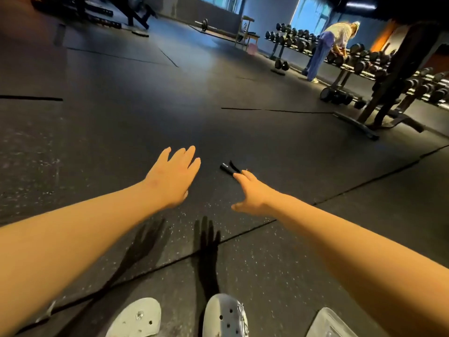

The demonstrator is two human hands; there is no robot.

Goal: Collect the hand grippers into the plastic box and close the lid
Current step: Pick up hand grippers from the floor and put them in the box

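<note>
The hand gripper (229, 167) lay on the floor (121, 122) at the straight fingertips of the right hand (252, 194), ungripped. The left hand (171, 178), fingers spread and empty, was apart, to its left.

Bare forearms, bare left hand (171, 177) and right hand (252, 193). On the feet, pale grey-white moulded foam clogs (224, 317) pierced with round holes; small shiny charm (139, 314) set in the left one, silvery glinting bits along the right one's side.

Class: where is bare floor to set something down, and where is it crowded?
Bare floor lies between the left hand and the hand gripper, and left of that hand. Crowded: the right, around the dumbbell rack.
</note>
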